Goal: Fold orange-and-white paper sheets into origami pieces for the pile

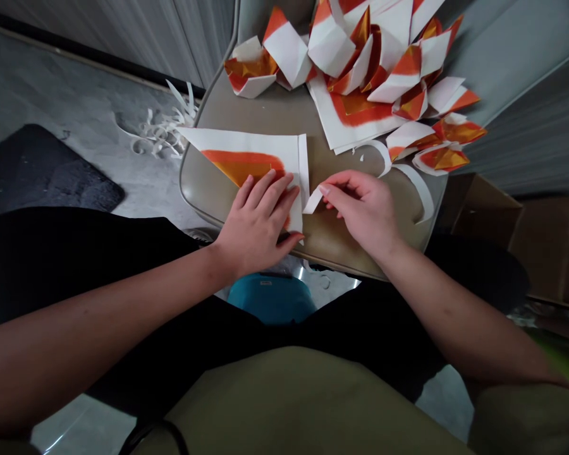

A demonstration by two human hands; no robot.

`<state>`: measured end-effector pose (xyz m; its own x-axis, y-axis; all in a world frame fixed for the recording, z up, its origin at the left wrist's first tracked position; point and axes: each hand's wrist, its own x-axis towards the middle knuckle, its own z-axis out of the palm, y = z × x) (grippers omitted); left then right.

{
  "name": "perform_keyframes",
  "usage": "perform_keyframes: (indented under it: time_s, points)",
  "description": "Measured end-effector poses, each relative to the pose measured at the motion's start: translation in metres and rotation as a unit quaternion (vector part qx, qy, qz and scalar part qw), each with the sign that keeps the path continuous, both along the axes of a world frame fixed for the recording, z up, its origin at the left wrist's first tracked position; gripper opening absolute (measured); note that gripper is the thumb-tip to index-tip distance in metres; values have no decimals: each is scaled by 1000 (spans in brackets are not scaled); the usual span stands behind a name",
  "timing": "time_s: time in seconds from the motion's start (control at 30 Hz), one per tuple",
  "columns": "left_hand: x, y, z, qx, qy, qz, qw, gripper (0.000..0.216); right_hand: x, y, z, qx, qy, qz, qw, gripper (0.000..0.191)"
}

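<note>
Head view; dial centred on the sheet, 12 o'clock at the top. The sheet (pixel 253 155), folded with a pointed end, lies flat on the seat (pixel 246 117), its tip at 10 o'clock projecting past the seat's rim. The left hand (pixel 260 221) presses the sheet from 6 o'clock, palm down, fingers slightly spread, gripping nothing. The right hand (pixel 363 205), at 4 o'clock, pinches the end of a narrow white strip (pixel 314 199) between thumb and fingers. The strip's upper length lies along the sheet's 3 o'clock edge; how much of it is attached cannot be told. Caution: if the strip is pulled outward rather than along that edge, the tear could run into the sheet. Insufficient pressure from the left hand could let the sheet rotate or slide, because its upper part at 12 o'clock is not held. A hard jerk could snap the strip and leave a ragged remnant. Near the right hand, at 3 o'clock, lie 2 curled offcuts (pixel 420 186); a wide pull could sweep them off the seat. At 1 to 2 o'clock stand the folded shapes (pixel 332 47), some resting on a flat stack (pixel 339 129); a backswing in that direction could topple or crush them.
</note>
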<state>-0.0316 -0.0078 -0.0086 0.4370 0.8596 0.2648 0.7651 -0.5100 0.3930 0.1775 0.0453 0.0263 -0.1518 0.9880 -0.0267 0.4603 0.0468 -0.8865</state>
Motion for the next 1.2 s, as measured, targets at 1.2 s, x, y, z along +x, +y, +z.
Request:
perform_keyframes:
  time_s: [1.2]
  points:
    - [-1,2,-2,0,15,9,1000,77,15,60,4,-16,87,-141,986,21]
